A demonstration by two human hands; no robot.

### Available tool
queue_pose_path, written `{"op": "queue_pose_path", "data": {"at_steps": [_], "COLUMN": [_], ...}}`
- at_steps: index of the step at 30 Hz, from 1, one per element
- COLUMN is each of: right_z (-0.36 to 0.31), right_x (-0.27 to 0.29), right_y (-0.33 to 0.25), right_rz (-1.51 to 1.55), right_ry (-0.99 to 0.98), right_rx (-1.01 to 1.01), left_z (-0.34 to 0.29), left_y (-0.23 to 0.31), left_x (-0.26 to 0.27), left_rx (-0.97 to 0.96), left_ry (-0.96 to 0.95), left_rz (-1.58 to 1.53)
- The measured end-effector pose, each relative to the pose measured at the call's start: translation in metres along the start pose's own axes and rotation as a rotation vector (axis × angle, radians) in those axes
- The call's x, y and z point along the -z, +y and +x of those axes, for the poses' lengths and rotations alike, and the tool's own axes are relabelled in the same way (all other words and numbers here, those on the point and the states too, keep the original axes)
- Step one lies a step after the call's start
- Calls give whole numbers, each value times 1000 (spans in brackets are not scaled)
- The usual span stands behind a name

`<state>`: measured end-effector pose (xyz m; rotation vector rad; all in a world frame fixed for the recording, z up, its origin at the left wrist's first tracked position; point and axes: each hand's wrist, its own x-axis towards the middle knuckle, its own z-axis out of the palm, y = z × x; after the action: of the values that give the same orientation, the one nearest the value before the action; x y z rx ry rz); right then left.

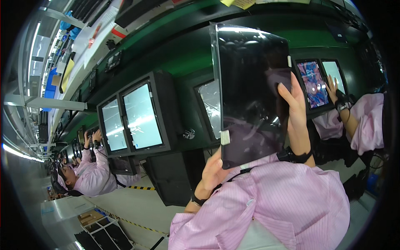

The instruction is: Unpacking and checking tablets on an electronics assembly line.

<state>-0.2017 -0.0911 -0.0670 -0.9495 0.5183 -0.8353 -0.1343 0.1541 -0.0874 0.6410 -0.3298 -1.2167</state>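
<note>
Upright before my chest is a large tablet point(250, 83) with a dark, glossy screen that mirrors lights and a hand. Clear film stands out along its left edge, and a small white tab point(225, 137) sits low on that side. My left hand point(213, 170) grips the lower left corner, its fingers partly hidden by the tablet. On the right edge, my right hand point(294, 102) holds on with the thumb over the front; its other fingers go behind.
Left of me, a black tray point(166, 112) holds two lit tablets. Behind my tablet lies a film-wrapped one point(209, 104). At right, a co-worker's hand point(332, 89) is by two lit tablets, one with a colourful screen point(313, 83). Another co-worker point(89, 177) works at far left.
</note>
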Motion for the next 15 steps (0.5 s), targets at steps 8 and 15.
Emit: {"op": "queue_pose_path", "data": {"at_steps": [8,15], "right_z": [-14,-18], "right_x": [-7,-18], "right_y": [-29,-36], "right_rz": [-129,-171], "right_ry": [46,75], "right_rx": [75,59], "left_z": [-20,-18], "left_y": [-5,4], "left_x": [-5,-5], "left_rx": [-142,-159], "left_ry": [4,-58], "left_rz": [27,-39]}}
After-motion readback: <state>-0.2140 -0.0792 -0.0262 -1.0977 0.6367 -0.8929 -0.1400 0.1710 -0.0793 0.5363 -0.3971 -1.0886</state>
